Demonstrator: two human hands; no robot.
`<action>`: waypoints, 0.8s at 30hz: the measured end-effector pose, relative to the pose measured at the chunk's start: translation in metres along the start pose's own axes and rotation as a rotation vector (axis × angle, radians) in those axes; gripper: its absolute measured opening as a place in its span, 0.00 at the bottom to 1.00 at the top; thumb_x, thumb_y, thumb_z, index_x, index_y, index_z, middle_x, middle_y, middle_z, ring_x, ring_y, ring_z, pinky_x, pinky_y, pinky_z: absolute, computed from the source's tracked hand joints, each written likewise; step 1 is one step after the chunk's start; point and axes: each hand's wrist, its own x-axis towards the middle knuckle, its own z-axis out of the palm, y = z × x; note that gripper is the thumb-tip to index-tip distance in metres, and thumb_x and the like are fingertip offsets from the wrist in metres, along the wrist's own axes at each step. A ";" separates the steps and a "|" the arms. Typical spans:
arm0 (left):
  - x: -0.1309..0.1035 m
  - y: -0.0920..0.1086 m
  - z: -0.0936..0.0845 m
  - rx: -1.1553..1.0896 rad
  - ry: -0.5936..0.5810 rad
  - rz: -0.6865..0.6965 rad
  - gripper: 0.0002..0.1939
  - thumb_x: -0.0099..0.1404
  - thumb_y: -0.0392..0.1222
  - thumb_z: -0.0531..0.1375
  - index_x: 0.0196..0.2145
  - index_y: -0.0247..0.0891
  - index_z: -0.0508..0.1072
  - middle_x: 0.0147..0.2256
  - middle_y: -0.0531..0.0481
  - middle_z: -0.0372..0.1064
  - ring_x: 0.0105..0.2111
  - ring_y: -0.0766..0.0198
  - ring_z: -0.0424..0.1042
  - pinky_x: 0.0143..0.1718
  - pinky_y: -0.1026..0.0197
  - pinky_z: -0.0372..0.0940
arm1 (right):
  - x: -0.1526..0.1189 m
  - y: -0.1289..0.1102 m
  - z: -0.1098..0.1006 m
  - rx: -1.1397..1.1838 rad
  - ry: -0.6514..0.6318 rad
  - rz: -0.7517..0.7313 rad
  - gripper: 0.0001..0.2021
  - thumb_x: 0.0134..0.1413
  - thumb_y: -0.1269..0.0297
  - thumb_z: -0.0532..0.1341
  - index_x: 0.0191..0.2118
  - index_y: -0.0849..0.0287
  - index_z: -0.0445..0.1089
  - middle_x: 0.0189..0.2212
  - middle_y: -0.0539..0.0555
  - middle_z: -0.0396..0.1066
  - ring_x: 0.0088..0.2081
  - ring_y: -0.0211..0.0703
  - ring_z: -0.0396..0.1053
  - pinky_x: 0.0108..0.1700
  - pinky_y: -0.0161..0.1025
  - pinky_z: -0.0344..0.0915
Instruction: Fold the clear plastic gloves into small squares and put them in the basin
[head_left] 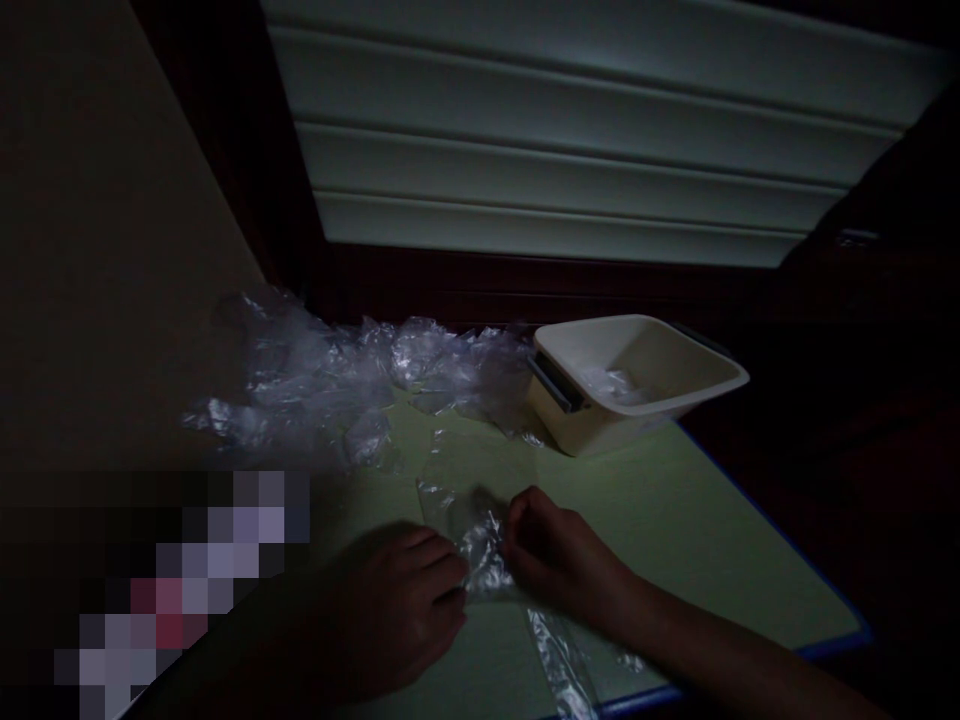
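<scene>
A clear plastic bag (487,555) lies crinkled on the pale green table (637,520) between my two hands. My left hand (409,610) rests at the bag's left edge with its fingers curled together; what they hold, if anything, is hidden. On the other side, my right hand (555,550) has its thumb and fingers pinched at the bag's right part, and the thing between the fingertips is too dark to make out. Beyond the hands stands a cream plastic bin (600,430) with dark handles and some clear plastic inside.
Crumpled clear plastic bags (315,370) are heaped along the table's back left. A clear strip (559,660) lies near the front edge. Behind the table is a slatted panel (525,150). A blue edge (765,520) borders the table's right side.
</scene>
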 end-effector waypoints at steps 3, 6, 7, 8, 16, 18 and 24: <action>-0.001 -0.001 0.002 0.014 -0.004 -0.009 0.09 0.65 0.33 0.57 0.25 0.36 0.67 0.29 0.51 0.67 0.31 0.61 0.63 0.33 0.56 0.58 | -0.001 0.002 0.000 -0.366 0.010 -0.111 0.06 0.52 0.76 0.54 0.33 0.58 0.59 0.27 0.51 0.65 0.26 0.38 0.62 0.27 0.33 0.57; -0.001 -0.001 0.005 0.031 -0.008 0.007 0.10 0.65 0.33 0.56 0.25 0.36 0.66 0.28 0.52 0.65 0.31 0.61 0.62 0.33 0.56 0.58 | -0.003 -0.002 -0.001 -0.568 0.013 -0.325 0.06 0.53 0.77 0.54 0.32 0.60 0.64 0.29 0.55 0.66 0.29 0.41 0.62 0.29 0.35 0.58; -0.002 -0.001 0.005 0.037 -0.010 0.008 0.11 0.65 0.32 0.56 0.25 0.36 0.66 0.28 0.52 0.65 0.31 0.61 0.62 0.33 0.56 0.57 | -0.004 -0.004 -0.002 -0.587 -0.009 -0.398 0.06 0.55 0.76 0.54 0.32 0.60 0.65 0.29 0.55 0.66 0.30 0.42 0.62 0.31 0.36 0.59; -0.002 -0.001 0.006 0.042 -0.013 0.011 0.11 0.65 0.32 0.56 0.24 0.36 0.65 0.28 0.52 0.64 0.31 0.61 0.62 0.32 0.56 0.57 | -0.004 -0.006 -0.002 -0.599 -0.040 -0.461 0.05 0.57 0.73 0.55 0.32 0.60 0.67 0.29 0.55 0.67 0.31 0.43 0.63 0.33 0.37 0.60; -0.001 -0.001 0.003 0.033 -0.023 0.017 0.10 0.65 0.33 0.56 0.25 0.36 0.66 0.28 0.51 0.64 0.31 0.61 0.62 0.32 0.56 0.57 | 0.000 -0.004 0.000 -0.734 -0.133 -0.507 0.06 0.61 0.70 0.58 0.40 0.61 0.72 0.33 0.56 0.72 0.35 0.45 0.67 0.40 0.42 0.61; -0.001 -0.001 0.002 0.032 -0.019 0.022 0.11 0.65 0.33 0.56 0.25 0.36 0.66 0.28 0.51 0.64 0.31 0.61 0.62 0.32 0.56 0.58 | 0.001 -0.001 -0.001 -0.709 -0.139 -0.502 0.07 0.61 0.70 0.58 0.42 0.61 0.72 0.37 0.56 0.73 0.38 0.45 0.68 0.42 0.42 0.61; 0.003 0.001 0.000 0.071 0.009 0.053 0.07 0.66 0.33 0.55 0.29 0.34 0.69 0.29 0.51 0.64 0.31 0.61 0.61 0.33 0.56 0.58 | 0.000 -0.004 -0.004 -0.657 -0.193 -0.471 0.07 0.60 0.70 0.59 0.42 0.62 0.71 0.39 0.59 0.72 0.42 0.46 0.67 0.45 0.43 0.62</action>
